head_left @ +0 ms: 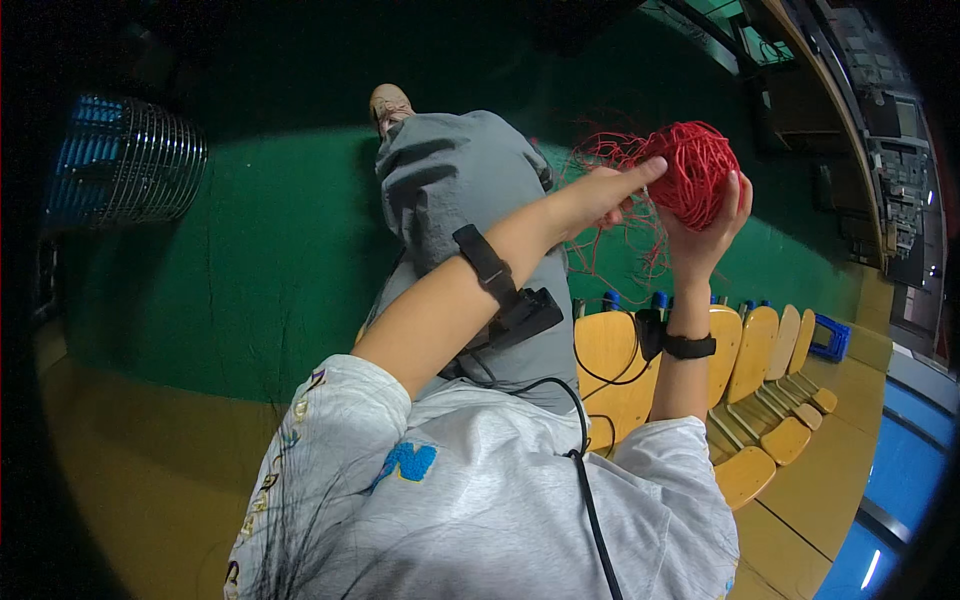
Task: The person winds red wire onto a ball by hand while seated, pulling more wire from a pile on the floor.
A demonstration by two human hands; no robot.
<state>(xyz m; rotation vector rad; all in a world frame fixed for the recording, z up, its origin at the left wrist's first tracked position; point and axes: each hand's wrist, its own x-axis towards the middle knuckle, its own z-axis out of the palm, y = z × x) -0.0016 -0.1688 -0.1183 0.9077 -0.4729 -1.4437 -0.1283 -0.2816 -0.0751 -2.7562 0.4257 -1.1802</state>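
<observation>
While the person sits with one grey-trousered leg [455,190] stretched out over the green floor covering [270,250], both bare hands are raised in front of them around a round ball of red string [695,170]. That ball sits up in the air at the upper right of the view, above the row of yellow wooden chair seats [760,400], and well clear of the floor.

From below and from the right, the right hand [705,235] cups the ball, palm against the wound string, with its fingers [742,195] curled up along the right side; it is closed around the ball and carries it. From the left, the left hand [605,195] comes in, its forefinger stretched out so that the tip rests on the ball's upper left edge, while the other fingers are folded in among loose red strands [610,235] that spill from the ball and hang down between the two wrists. Whether those folded fingers pinch a strand cannot be told.

Each wrist carries a black strap [487,265], and a black cable [590,500] runs down over the person's light grey sweatshirt [480,510]. At the far left stands a round wire fan guard [135,160], and a tan shoe [390,103] shows at the end of the stretched leg.
</observation>
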